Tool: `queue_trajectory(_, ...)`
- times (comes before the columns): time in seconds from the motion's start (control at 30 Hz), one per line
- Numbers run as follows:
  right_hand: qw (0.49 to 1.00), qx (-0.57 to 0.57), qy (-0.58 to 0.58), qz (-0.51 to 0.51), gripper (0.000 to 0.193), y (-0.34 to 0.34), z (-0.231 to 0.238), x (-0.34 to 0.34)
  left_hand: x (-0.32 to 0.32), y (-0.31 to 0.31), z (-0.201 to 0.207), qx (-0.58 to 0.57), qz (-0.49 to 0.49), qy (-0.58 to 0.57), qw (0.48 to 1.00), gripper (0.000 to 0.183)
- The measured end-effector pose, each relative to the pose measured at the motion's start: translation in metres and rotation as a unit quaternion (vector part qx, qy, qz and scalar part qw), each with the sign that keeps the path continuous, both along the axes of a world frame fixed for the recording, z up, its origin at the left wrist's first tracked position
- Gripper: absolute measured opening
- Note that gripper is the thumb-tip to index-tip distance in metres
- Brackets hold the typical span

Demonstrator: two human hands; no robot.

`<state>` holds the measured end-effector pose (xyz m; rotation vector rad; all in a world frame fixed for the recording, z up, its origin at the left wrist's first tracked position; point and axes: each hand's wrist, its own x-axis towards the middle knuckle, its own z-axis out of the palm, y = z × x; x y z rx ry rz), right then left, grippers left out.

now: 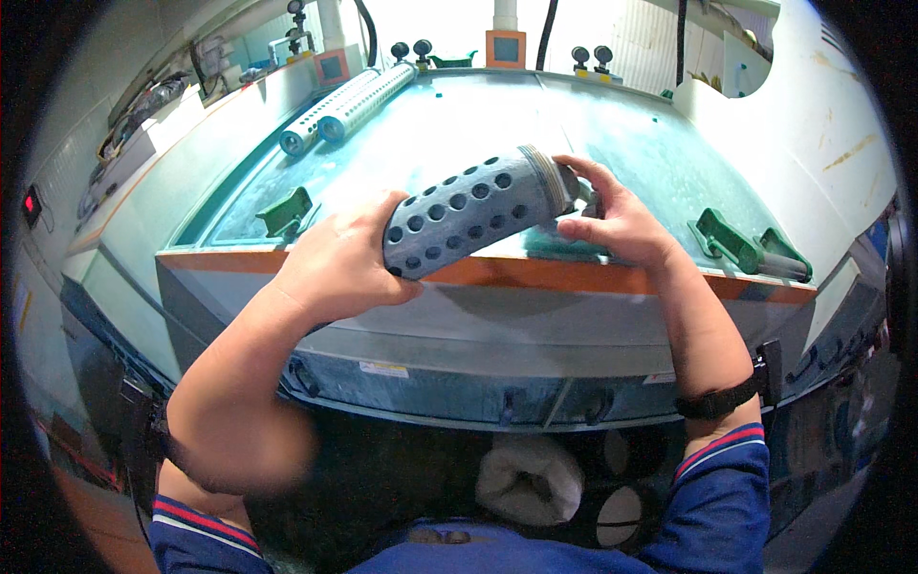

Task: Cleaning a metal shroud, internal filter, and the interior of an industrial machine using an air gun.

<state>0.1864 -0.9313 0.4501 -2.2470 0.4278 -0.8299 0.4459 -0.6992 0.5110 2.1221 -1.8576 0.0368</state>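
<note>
Left hand wrapped firmly around the lower end of a grey perforated tube, and that tube sits tilted, up off the table, its ringed end rising to the right. Over there, the right hand curves about that upper end, forefinger along its top edge, thumb below and apart; whether those fingers grip the small part between them, I cannot tell. A black band rings the right forearm.

Beneath, the orange edge strip runs along the front of the pale, brightly lit table. Green bracket out on the left, near the front, and a green clamp on the right-hand corner. Further back, on the left, two more perforated tubes lie side by side, and an orange-framed panel stands at the rear. Down below the table, a white roll.
</note>
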Motion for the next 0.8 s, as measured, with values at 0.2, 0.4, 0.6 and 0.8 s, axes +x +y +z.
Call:
queue_trajectory(0.2, 1.000, 0.010, -0.001, -0.024, 0.075, 0.003, 0.003, -0.013, 0.006, 0.016, -0.003, 0.011, 0.018, -0.004, 1.000, 0.084)
queue_trajectory(0.4, 0.988, -0.071, 0.107, -0.091, 0.067, 0.008, 0.032, -0.002, 0.019, 0.054, -0.014, -0.012, 0.034, 0.072, 0.997, 0.080)
queue_trajectory(0.6, 0.971, -0.163, 0.083, -0.156, 0.053, 0.008, 0.014, 0.014, 0.025, 0.082, -0.032, -0.039, 0.054, 0.137, 0.988, 0.082)
queue_trajectory(0.8, 0.965, -0.191, -0.067, -0.167, 0.047, 0.008, -0.009, 0.022, 0.030, 0.098, -0.061, -0.053, 0.027, 0.196, 0.979, 0.084)
